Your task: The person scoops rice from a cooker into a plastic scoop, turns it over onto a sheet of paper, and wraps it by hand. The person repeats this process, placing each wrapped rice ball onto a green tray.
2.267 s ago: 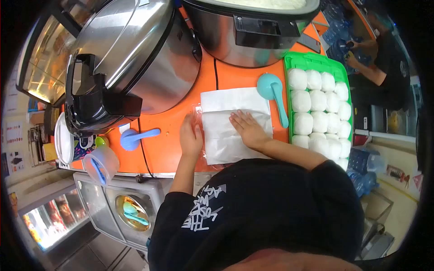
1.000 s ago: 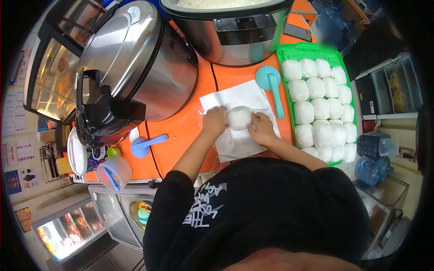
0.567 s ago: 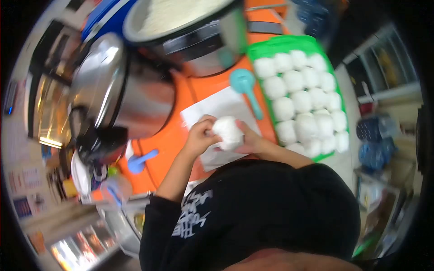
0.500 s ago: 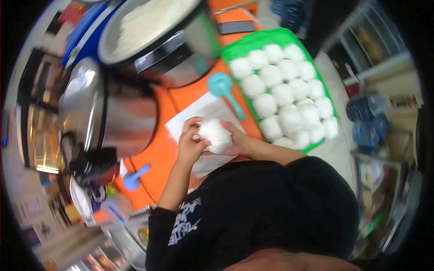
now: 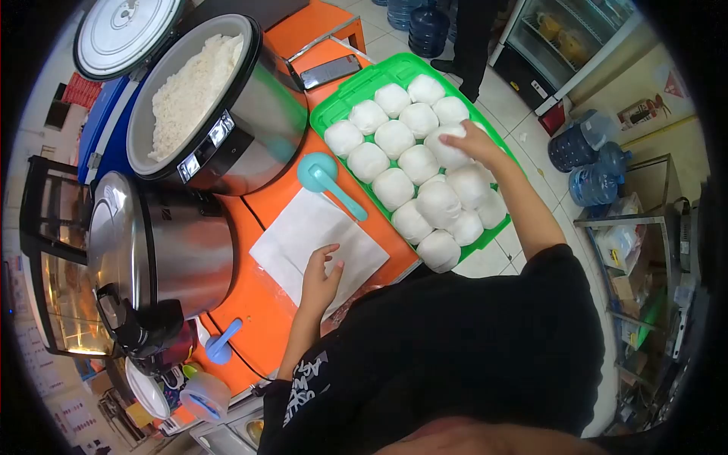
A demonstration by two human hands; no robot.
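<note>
Round white paper-wrapped bundles [image 5: 394, 139] sit close together on a green tray [image 5: 334, 108], some stacked on others. My right hand [image 5: 476, 144] reaches over the tray's right side, its fingers on one wrapped bundle [image 5: 447, 149]. Over a stack of white paper sheets [image 5: 303, 235] on the orange table, my left hand [image 5: 321, 277] is held with fingers apart and nothing in it. A turquoise rice scoop [image 5: 322, 178] lies between the sheets and the large open rice cooker [image 5: 265, 129], which is full of white rice [image 5: 197, 87].
A second, closed steel cooker [image 5: 189, 250] stands on the left of the orange table [image 5: 254, 326]. Near it lies a blue scoop [image 5: 220, 349]. A phone [image 5: 330, 71] rests beyond the tray. Water jugs [image 5: 599, 178] stand on the right, and a person's legs [image 5: 474, 45] show at the back.
The white bundle that both hands held over the paper is now on the tray under my right hand. My left hand has let go and stays over the sheets. The view has shifted.
</note>
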